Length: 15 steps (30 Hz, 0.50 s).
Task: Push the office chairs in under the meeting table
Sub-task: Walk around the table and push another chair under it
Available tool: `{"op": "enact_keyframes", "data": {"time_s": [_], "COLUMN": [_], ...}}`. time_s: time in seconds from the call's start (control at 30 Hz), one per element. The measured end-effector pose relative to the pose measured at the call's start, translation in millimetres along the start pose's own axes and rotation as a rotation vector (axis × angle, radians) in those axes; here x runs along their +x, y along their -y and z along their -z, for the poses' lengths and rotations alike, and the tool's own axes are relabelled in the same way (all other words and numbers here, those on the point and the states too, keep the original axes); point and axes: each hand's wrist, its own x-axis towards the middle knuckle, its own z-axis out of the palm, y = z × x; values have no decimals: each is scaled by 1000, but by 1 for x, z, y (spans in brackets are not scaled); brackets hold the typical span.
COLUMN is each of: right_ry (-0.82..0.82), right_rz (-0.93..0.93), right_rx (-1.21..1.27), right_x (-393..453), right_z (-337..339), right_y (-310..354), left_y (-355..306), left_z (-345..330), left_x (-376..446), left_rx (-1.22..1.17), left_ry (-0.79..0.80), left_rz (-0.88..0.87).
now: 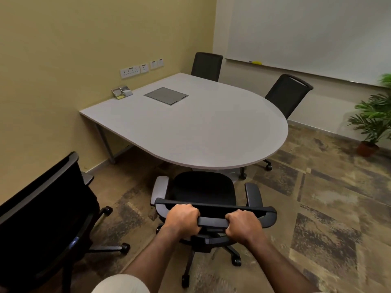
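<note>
Small meeting room, yellow wall on one side, whiteboard [306, 34] on the other, patterned carpet [317, 208] underfoot. Grey meeting table [190, 127], rounded at its near end, stands against the yellow wall ahead of the fingers. Left hand [183, 219] and right hand [243, 225] both sit on the handle bar [213, 222] at the top of the nearest office chair [203, 189]; fingers [190, 210] of each hand curled fully around the bar, pressed together, none spread, knuckles up. A short stretch of bare bar shows between the two fists. Chair's black seat lies just beyond the fingers, its front edge close to the table's rounded rim, not yet under it; both armrests outside the table edge. Castor base [211, 250] visible below the hands. Second chair [42, 218] to the left of the left hand, backrest turned toward the camera, well apart from the table. Two far chairs beyond the fingers across the tabletop: one [207, 65] at the far side near the wall corner, one [287, 94] at the right curve, both drawn close to the table. Inset panel [166, 95] in the tabletop; small card holder [122, 92] near the wall edge. Potted plant [372, 127] far right of the right hand.
</note>
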Motion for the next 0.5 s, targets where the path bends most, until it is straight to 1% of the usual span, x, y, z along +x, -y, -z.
{"op": "enact_keyframes", "data": {"time_s": [0.2,0.33,0.5], "right_ry": [-51,-75,-57], "right_rz": [25,32,16], "right_rx": [-19,-26,-40], "right_x": [82,134,196], "right_z": [5,10,18], "right_y": [-31,-48,-66], "left_y": [28,48,74], "left_z": [8,15,22], "left_x": [78,131,190], "left_rx": [9,37,38], "left_ry": [-40,-27,-21], "left_rz": [15,25,19]}}
